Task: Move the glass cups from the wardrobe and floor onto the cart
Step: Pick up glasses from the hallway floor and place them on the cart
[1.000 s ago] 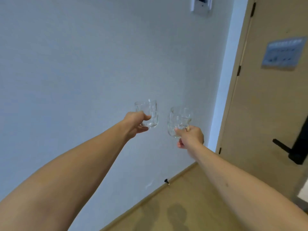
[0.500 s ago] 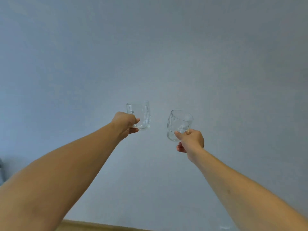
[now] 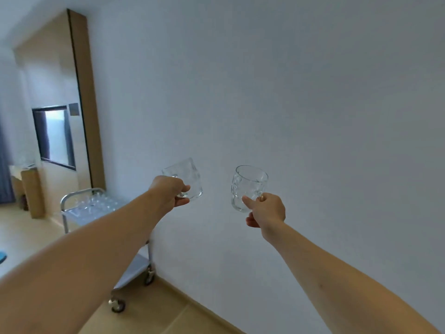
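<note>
At mid-frame, before the white wall (image 3: 313, 104), my left hand (image 3: 168, 192) grips one glass cup (image 3: 190, 179) by its handle, and my right hand (image 3: 267, 209) pinches another cup (image 3: 248, 186) likewise. Lower left, the cart (image 3: 72, 208) carries more glasses (image 3: 96, 202) on its top shelf.

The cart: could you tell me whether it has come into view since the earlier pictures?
Yes: the cart now shows at left, against the wall; the camera turned.

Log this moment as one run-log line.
left hand: holds glass cup | right hand: holds second glass cup | cart: ahead-left by wall, glassware on top | stage: carrying
</note>
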Tool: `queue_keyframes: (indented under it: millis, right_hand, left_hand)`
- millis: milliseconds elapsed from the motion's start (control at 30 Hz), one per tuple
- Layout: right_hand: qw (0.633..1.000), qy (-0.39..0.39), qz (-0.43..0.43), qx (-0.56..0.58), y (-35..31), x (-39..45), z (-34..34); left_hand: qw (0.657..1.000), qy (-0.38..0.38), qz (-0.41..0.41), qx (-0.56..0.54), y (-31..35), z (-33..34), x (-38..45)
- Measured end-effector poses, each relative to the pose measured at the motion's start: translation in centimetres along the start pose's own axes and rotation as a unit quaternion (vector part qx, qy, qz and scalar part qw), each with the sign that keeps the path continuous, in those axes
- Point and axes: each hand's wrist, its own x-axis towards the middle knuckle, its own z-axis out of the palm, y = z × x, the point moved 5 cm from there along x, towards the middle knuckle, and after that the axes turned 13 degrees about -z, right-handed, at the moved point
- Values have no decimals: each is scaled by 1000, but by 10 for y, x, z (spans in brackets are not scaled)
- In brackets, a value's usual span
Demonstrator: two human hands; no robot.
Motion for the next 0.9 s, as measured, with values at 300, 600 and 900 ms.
queue_keyframes:
  millis: [300,600,900]
  right_hand:
    - [995,-85,-2,42,-30,-30,220]
    - [983,-180,3,32,-33,-55,406]
    - [956,-287,-7,62,-8,-31,582]
  left_hand:
    - [992,114,-10,61,25,-185,71]
    - [979,193,-27,61,18,-329,139]
    - [951,304,-55,7,5,-430,236]
